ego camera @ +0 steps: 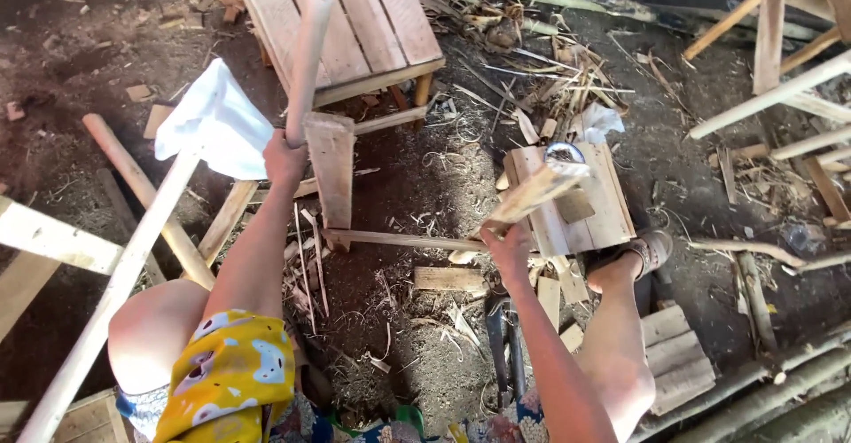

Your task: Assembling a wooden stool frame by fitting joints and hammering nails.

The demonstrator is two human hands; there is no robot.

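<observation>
Wooden stick [532, 196] sits in the right hand [507, 246], gripped at its lower end by closed fingers. Its long axis runs up and to the right, away from the wrist, and the free end reaches over the small wooden stool [612, 208]. A round metal rim shows just above that end; what it belongs to cannot be told.

Head view, left side: the left hand [284, 159] is closed around the lower part of a pale round handle [306, 62], which rises nearly upright toward the slatted pallet [355, 17]. The tool head is not visible. A white cloth [217, 124] hangs just left of this hand, over a long pale pole [115, 292].

Head view, centre and right: the right hand is the nearer one to the stool; the left hand stands well apart from it, across a short upright plank [331, 164]. A sandalled foot [651, 250] rests beside the stool's lower right edge.

Open room: the dark ground [417, 337] between the arms carries shavings and offcuts. Pale frame pieces [780, 93] crowd the right edge.
</observation>
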